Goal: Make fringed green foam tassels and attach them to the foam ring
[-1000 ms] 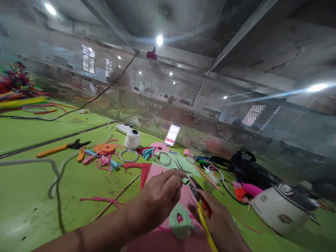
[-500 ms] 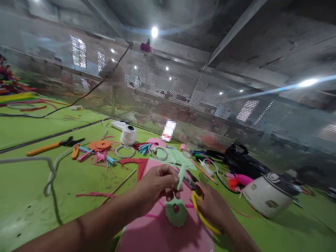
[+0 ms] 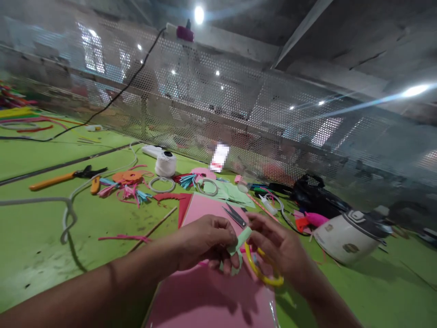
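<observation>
My left hand (image 3: 211, 243) is closed, its thumb and fingers pinching a light green paper strip (image 3: 243, 238) above a pink board (image 3: 211, 296). Under those fingers a round green paper piece (image 3: 236, 269) shows only in part. My right hand (image 3: 283, 241) is at the strip's far end, thumb and forefinger apart, the thumb tip close to or touching the paper. Beside and below it are scissors (image 3: 261, 272) with yellow handles. Their dark blades point up and left over the board, and the right fingertips partly cover the pivot.
Pliers with orange handles (image 3: 51, 181), a white thread spool (image 3: 165, 164) and orange paper shapes (image 3: 128, 176) lie left. Green sheets (image 3: 232, 192) sit behind the board. A white lidded container (image 3: 344, 237) and a black bag (image 3: 317, 196) stand right. A perforated metal screen (image 3: 246, 114) runs along the back.
The scissors have left my right hand's grip, and that hand has come up to the green strip. The strip has tilted from upright toward the right. The head view has dipped slightly.
</observation>
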Demonstrator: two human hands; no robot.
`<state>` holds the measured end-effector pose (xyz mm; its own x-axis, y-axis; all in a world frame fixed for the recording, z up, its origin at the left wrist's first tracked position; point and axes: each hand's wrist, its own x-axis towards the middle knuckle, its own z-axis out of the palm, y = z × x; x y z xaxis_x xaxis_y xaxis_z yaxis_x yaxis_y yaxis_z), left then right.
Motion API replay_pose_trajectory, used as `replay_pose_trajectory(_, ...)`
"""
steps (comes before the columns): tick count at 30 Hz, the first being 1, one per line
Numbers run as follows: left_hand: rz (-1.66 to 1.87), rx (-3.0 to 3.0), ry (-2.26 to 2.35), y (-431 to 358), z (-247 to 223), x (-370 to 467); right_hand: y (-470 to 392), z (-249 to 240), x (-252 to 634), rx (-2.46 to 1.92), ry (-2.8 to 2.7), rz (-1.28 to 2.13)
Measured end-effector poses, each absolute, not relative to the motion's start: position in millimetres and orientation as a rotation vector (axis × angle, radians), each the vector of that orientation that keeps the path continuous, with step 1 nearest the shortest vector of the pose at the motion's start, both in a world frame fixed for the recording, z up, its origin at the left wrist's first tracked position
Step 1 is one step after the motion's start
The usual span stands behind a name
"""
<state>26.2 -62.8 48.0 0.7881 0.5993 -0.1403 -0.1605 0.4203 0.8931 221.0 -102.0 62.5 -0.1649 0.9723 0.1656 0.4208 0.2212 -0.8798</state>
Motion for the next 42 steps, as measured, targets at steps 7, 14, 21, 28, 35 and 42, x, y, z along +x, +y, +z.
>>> replay_pose_trajectory(7, 0.503, 0.995, 0.421, -64, 49, 27, -110, 56, 216, -1.149, -1.571, 0.964)
replay_pose_trajectory(14, 0.573, 0.956, 0.291, -71, 57, 27, -102, 49, 224, -0.933, -1.379, 1.258)
replay_pose_trajectory(21, 0.686, 0.982, 0.189, -79, 62, 27, -102, 45, 209, -0.651, -1.151, 1.601)
replay_pose_trajectory(28, 0.755, 1.079, 0.170, -82, 60, 32, -103, 43, 207, -0.599, -1.151, 1.569)
replay_pose_trajectory(35, 0.764, 1.089, 0.192, -82, 58, 35, -103, 37, 210, -0.657, -1.157, 1.542)
replay_pose_trajectory(42, 0.818, 1.152, 0.217, -79, 51, 38, -102, 32, 210, -0.659, -1.182, 1.527)
